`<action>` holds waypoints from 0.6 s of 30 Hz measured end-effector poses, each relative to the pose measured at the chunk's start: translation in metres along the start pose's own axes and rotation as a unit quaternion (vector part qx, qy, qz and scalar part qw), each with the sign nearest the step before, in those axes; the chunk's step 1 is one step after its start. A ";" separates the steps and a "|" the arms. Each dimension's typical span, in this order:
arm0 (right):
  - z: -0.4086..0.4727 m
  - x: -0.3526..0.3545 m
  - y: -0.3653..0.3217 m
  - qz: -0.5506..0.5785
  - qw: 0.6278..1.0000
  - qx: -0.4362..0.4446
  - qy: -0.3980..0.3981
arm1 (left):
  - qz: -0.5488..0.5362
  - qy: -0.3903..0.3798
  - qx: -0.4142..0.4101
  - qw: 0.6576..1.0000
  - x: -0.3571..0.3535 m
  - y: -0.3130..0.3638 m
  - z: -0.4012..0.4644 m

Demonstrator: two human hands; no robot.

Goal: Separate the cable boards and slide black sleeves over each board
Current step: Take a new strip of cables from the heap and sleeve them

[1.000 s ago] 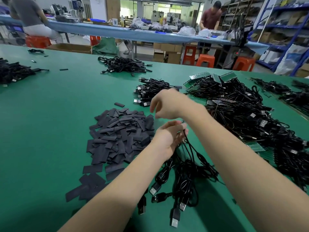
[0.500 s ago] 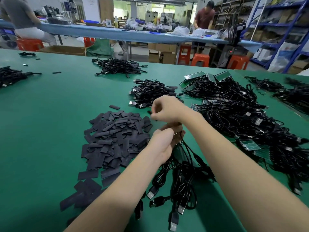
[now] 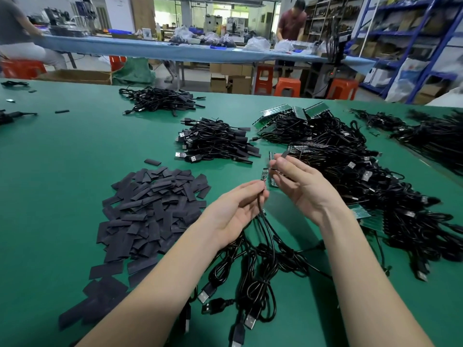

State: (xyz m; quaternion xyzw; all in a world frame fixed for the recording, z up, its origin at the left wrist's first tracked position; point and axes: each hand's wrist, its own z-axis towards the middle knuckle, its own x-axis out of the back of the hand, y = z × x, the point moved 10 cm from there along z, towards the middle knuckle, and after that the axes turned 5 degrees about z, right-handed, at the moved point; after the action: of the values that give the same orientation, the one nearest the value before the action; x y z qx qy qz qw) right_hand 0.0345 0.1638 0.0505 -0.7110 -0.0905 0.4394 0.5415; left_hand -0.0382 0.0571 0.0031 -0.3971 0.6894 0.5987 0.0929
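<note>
— What have you got in each hand?

— My left hand (image 3: 235, 209) pinches the thin black cable (image 3: 260, 211) just under a small green board (image 3: 264, 173), which stands up narrow and flat above my fingertips. My right hand (image 3: 298, 182) is palm-up with loosely curled fingers, and thumb and forefinger pinch a black sleeve (image 3: 285, 154), a short, flattened strip. A strip of more green boards (image 3: 272, 180) shows just behind that hand; I cannot tell whether it rests on the worktop or in my fingers.

— And the cables below?

— Glossy round black leads (image 3: 258, 279) hang from my left hand and coil on the green worktop (image 3: 62, 196) between my forearms, ending in metal USB plugs (image 3: 250, 321).

— What lies around?

— To the left, a loose heap of matt black sleeves (image 3: 150, 214), flat rectangles overlapping like tiles. Farther off, a bundle of sleeved cables (image 3: 215, 144). To the right, a big tangle of cables with green board strips (image 3: 350, 176) crowds close to my right wrist. Another dark bundle (image 3: 160, 98) lies far across the worktop.

— Beyond that?

— A long blue table (image 3: 150, 50), orange stools (image 3: 288, 86), blue shelving (image 3: 413, 33), and two people at work.
</note>
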 end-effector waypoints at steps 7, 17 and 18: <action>-0.001 -0.002 0.006 0.059 0.998 0.011 0.012 | -0.022 -0.016 0.005 1.000 -0.005 0.000 -0.003; -0.007 -0.004 -0.001 -0.007 1.000 0.001 -0.019 | 0.029 -0.046 -0.005 0.998 -0.009 0.006 -0.004; -0.008 -0.003 -0.001 -0.006 1.000 -0.006 -0.022 | 0.045 -0.053 -0.004 0.998 -0.010 0.008 -0.004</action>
State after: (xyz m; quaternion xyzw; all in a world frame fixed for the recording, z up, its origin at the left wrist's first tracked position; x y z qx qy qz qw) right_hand 0.0383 0.1568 0.0530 -0.7040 -0.1093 0.4506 0.5379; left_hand -0.0358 0.0575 0.0160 -0.3338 0.6986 0.6248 0.1004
